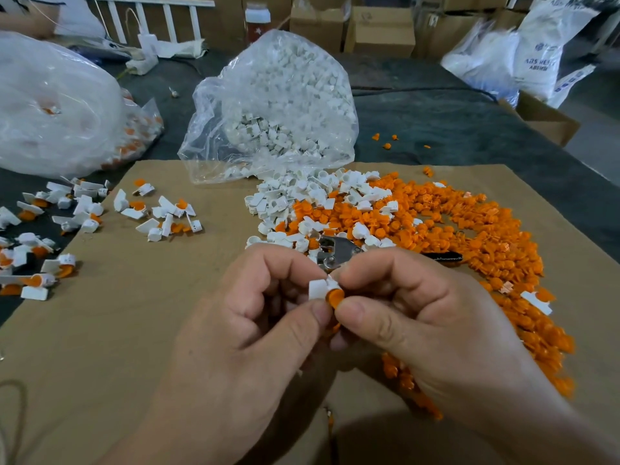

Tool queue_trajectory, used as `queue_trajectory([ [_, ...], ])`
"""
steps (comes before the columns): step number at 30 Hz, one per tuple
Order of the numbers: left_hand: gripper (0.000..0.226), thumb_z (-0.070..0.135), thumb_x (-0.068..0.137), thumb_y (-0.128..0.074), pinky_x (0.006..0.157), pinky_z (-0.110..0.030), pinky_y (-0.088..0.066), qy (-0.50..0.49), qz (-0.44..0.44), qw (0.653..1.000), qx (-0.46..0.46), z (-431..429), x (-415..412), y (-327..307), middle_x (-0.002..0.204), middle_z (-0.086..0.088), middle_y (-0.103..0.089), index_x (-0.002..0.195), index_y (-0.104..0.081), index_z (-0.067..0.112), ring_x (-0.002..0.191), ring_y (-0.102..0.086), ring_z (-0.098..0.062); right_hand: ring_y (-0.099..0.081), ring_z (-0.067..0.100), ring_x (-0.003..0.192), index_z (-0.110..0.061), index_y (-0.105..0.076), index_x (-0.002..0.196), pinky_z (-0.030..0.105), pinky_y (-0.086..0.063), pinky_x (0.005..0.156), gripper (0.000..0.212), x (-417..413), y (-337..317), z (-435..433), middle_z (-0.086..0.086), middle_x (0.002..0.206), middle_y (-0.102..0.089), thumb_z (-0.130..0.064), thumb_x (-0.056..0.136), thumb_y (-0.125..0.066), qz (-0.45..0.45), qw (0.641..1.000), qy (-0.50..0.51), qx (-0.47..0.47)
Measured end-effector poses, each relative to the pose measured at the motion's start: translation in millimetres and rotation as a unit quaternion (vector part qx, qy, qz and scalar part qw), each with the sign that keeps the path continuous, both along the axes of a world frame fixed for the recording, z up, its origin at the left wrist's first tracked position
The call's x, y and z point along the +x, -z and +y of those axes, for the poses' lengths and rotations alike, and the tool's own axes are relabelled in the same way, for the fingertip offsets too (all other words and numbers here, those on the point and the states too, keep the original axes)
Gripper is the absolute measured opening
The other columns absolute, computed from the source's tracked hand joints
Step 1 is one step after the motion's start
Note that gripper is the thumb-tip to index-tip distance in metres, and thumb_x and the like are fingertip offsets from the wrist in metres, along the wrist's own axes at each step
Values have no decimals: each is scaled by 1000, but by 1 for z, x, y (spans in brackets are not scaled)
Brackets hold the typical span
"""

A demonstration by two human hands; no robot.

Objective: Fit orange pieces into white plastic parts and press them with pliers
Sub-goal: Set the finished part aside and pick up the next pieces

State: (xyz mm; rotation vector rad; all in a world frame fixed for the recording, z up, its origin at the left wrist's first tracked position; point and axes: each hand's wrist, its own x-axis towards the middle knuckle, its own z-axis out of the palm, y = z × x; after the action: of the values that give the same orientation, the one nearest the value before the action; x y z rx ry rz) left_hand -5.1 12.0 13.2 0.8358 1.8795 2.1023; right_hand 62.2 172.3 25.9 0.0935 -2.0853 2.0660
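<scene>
Mid-frame, left hand (255, 317) pinches small white plastic part (317, 287), right hand (419, 310) round orange plastic piece (334, 297); skewed grip could seat it crooked.

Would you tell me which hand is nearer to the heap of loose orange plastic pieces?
Right. The right hand lies at the edge of the orange plastic heap; the left hand is farther, across the right hand.
</scene>
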Motion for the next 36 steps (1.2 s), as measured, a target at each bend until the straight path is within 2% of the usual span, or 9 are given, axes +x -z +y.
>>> queue_trajectory([
  [8,21,41,66,-70,58,-17,-51,-29,17,999,-30,1,2,-3,74,6,-69,84,-69,31,65,-65,-7,-72,16,74,-27,-70,95,24,-57,64,25,-1,1,-3,-1,86,-73,-41,74,-74,-2,997,37,65],
  [14,22,41,66,-69,57,-17,-51,-18,20,999,-35,1,4,-4,73,5,-69,84,-68,29,64,-65,-7,-71,19,71,-22,-74,87,24,-57,65,19,-4,-2,0,7,81,-73,-28,68,-77,-59,995,-32,-74],
  [19,21,42,67,-70,58,-20,-52,-15,33,998,-47,1,4,-3,75,5,-69,85,-68,31,66,-65,-8,-71,20,77,-15,-73,92,26,-57,66,11,-3,-3,5,12,86,-73,-20,82,-73,-80,983,-77,-143],
  [21,21,44,67,-70,57,-26,-55,-9,35,997,-65,-3,3,-2,74,4,-69,86,-69,36,63,-65,-11,-71,21,75,-17,-73,91,28,-56,64,9,-3,-4,6,13,85,-73,-16,82,-74,-92,985,-67,-126],
  [23,23,46,68,-71,52,-31,-56,2,34,996,-85,-7,3,-2,72,2,-67,89,-69,38,58,-64,-16,-69,22,70,-21,-73,88,34,-54,61,10,-3,-3,8,11,82,-73,-23,79,-75,-106,989,-54,-92],
  [31,28,50,65,-66,46,-19,-45,-23,35,990,-135,-2,3,5,63,6,-62,90,-67,38,52,-54,-6,-63,20,64,-22,-73,84,35,-52,58,9,-5,0,6,8,75,-70,-19,76,-74,-144,988,-22,-58],
  [33,31,51,61,-68,49,-19,-47,-21,7,992,-127,-2,1,2,63,6,-63,89,-68,37,53,-56,-6,-64,17,62,-24,-73,87,29,-53,56,10,-4,-4,4,5,74,-71,-21,77,-73,-149,988,-8,-50],
  [34,32,49,59,-72,49,-20,-48,-17,-19,993,-111,-1,0,1,63,5,-64,88,-70,35,54,-58,-8,-65,13,63,-27,-72,90,25,-54,56,10,-3,-6,3,2,75,-71,-25,79,-73,-137,990,10,-9],
  [36,28,31,57,-85,45,-21,-47,-14,-76,995,-66,0,-4,-2,60,1,-62,82,-72,31,50,-58,-12,-65,3,75,-37,-67,97,17,-52,62,15,2,-5,10,-12,87,-69,-40,83,-68,-70,974,89,196],
])
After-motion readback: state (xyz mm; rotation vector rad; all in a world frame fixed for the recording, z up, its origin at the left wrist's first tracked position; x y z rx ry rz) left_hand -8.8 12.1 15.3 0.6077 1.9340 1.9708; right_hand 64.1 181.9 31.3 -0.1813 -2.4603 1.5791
